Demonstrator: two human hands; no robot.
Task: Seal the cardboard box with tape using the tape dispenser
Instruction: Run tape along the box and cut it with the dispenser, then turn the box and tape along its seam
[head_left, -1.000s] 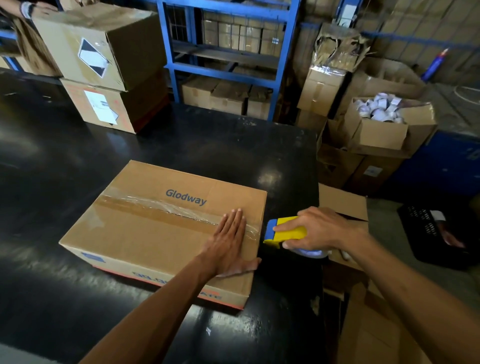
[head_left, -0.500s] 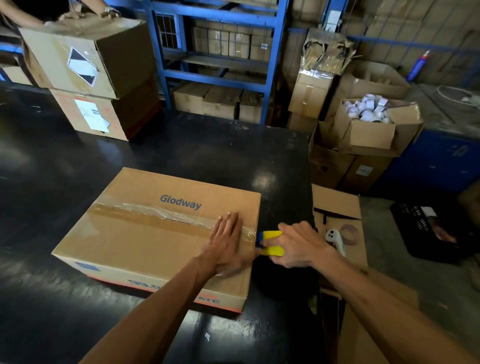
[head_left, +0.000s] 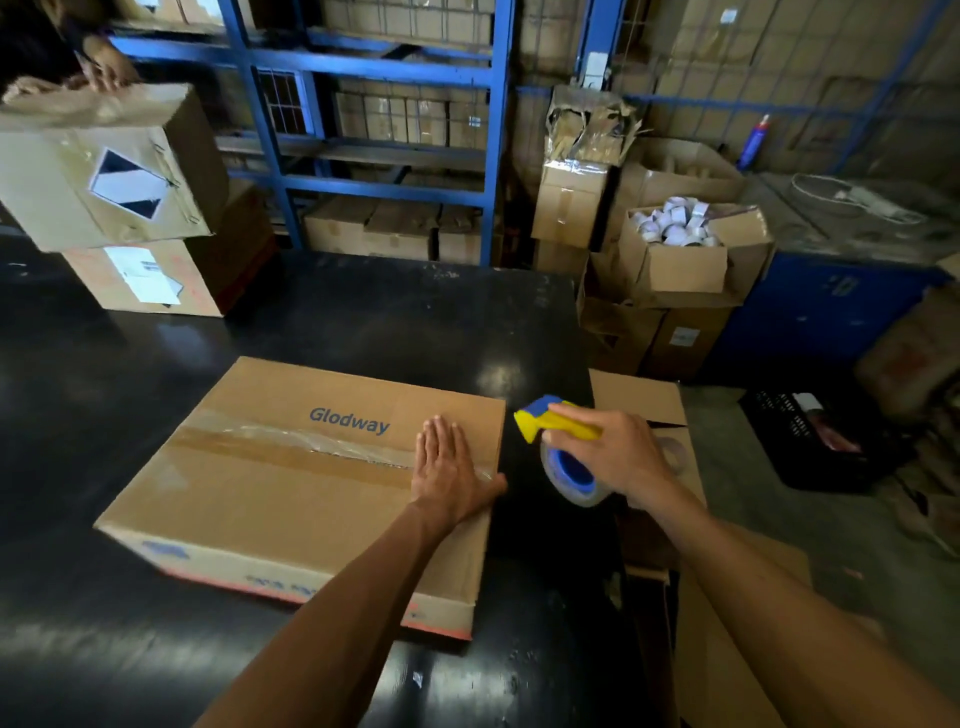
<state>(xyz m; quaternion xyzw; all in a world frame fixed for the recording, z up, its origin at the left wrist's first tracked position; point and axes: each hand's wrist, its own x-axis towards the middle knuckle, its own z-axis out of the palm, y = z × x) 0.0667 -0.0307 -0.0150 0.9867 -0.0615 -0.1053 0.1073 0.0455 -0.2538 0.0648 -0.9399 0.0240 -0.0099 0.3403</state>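
A closed cardboard box (head_left: 270, 499) printed "Glodway" lies on the black table (head_left: 395, 322). A strip of clear tape (head_left: 311, 441) runs along its top seam to the right edge. My left hand (head_left: 449, 475) lies flat, fingers together, on the right end of that strip. My right hand (head_left: 615, 452) grips a yellow and blue tape dispenser (head_left: 556, 423) with its clear tape roll (head_left: 571, 475), held in the air just right of the box, apart from it.
Two stacked cardboard boxes (head_left: 130, 208) stand at the table's far left, another person's hand (head_left: 106, 67) on the top one. Blue shelving (head_left: 374, 130) is behind. Right of the table: flat cardboard (head_left: 644, 400), an open box of tape rolls (head_left: 680, 244), a black crate (head_left: 815, 441).
My right hand has lifted the dispenser away from the box's right edge, up and to the right. My left hand stays pressed on the tape end.
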